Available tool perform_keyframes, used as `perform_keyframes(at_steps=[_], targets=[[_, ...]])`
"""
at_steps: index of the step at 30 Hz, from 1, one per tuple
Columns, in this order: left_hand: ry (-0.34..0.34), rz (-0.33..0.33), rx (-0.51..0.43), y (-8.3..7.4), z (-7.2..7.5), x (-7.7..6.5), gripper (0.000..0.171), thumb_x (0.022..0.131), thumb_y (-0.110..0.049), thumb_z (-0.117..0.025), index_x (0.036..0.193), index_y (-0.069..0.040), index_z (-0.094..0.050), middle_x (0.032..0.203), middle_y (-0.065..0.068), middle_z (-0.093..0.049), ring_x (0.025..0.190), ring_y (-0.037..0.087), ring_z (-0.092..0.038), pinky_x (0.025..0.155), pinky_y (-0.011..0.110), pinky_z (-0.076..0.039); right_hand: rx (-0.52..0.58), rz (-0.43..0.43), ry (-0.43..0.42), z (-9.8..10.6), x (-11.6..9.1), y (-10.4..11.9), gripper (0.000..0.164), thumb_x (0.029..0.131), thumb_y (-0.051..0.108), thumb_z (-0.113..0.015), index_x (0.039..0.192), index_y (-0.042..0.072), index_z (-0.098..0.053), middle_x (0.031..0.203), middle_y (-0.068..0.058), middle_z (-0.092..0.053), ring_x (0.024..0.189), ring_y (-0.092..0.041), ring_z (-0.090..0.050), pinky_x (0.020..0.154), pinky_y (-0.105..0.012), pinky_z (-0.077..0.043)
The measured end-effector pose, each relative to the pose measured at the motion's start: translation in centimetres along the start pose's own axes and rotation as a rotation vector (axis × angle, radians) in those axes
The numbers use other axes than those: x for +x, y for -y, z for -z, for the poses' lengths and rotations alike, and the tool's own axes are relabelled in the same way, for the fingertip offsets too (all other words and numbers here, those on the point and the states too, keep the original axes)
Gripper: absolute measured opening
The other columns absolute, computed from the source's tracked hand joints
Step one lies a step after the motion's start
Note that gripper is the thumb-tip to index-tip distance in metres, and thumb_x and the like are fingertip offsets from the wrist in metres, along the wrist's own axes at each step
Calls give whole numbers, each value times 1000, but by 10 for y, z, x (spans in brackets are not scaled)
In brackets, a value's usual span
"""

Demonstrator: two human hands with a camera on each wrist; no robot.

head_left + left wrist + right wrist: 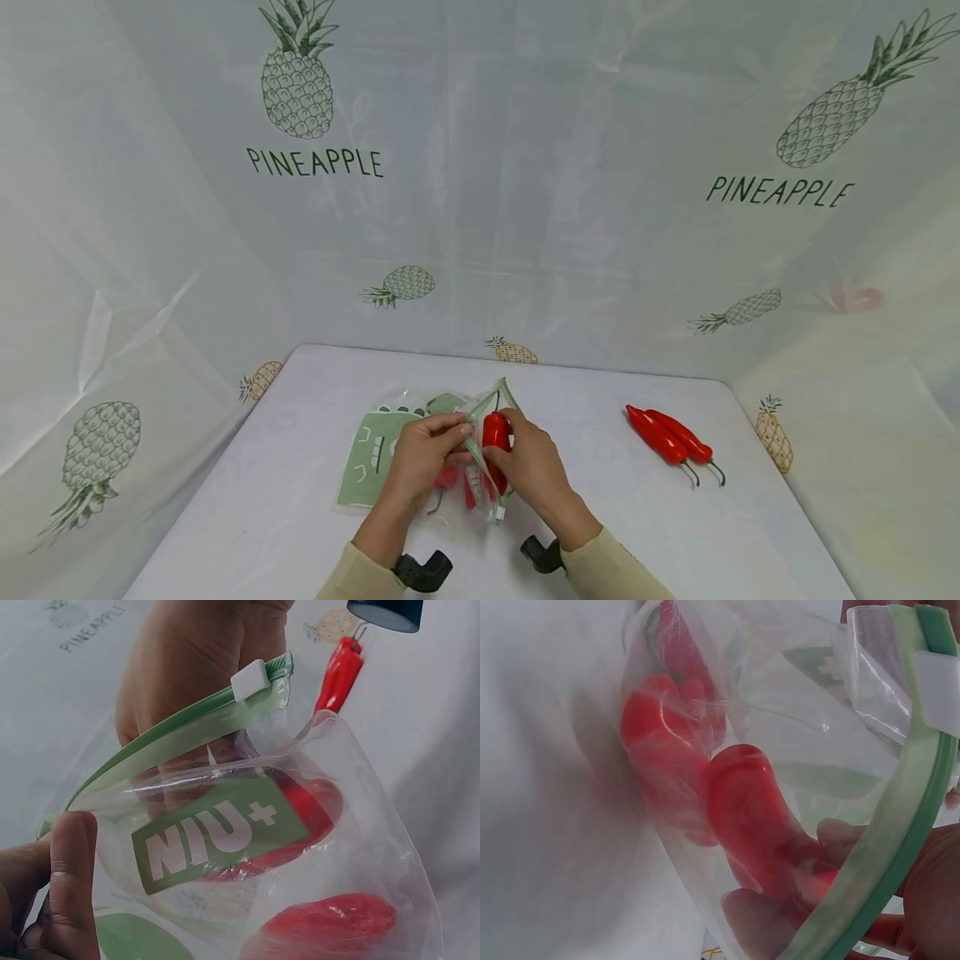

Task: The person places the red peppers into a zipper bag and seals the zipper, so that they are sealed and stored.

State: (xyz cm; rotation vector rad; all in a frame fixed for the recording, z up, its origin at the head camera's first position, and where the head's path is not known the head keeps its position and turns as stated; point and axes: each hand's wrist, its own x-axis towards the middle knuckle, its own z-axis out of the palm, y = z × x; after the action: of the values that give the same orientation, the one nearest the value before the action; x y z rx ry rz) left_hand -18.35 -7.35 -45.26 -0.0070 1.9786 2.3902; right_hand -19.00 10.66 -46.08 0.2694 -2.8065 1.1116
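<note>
Bag (225,834) legibly reads "NIU+" from left wrist.

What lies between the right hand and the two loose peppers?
Bare white tabletop separates the right hand from the loose peppers, in the head view.

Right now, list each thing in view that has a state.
Bag: open
White slider: at one end of the green zip
Held pepper: in bag's mouth
Bagged peppers: inside bag
Two loose peppers: lying on table
Left hand: pinching bag's edge
Right hand: gripping held pepper
</note>
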Motion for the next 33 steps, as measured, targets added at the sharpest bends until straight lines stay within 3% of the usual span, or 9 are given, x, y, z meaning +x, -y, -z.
perform_keyframes(at_steps=[11,22,33], targets=[[4,6,-11,0,0,0,32,96,1,-73,126,12,-70,100,9,-73,73,12,-70,68,27,-67,30,-57,14,-2,1,0,66,91,27,-85,147,6,-57,127,-20,-71,88,-23,-74,60,-29,-64],[-9,15,-3,2,0,2,32,96,0,-74,127,11,-70,101,11,-73,71,13,-70,67,27,-66,28,2,-3,0,1,-2,53,92,19,-81,140,5,-63,123,-19,-72,91,-23,-77,60,-27,-62],[20,22,9,4,1,2,36,97,-4,-75,129,12,-68,106,13,-74,73,12,-71,69,28,-67,123,66,-92,6,1,-10,50,95,18,-81,141,8,-63,127,-11,-73,104,-24,-75,86,-41,-67]])
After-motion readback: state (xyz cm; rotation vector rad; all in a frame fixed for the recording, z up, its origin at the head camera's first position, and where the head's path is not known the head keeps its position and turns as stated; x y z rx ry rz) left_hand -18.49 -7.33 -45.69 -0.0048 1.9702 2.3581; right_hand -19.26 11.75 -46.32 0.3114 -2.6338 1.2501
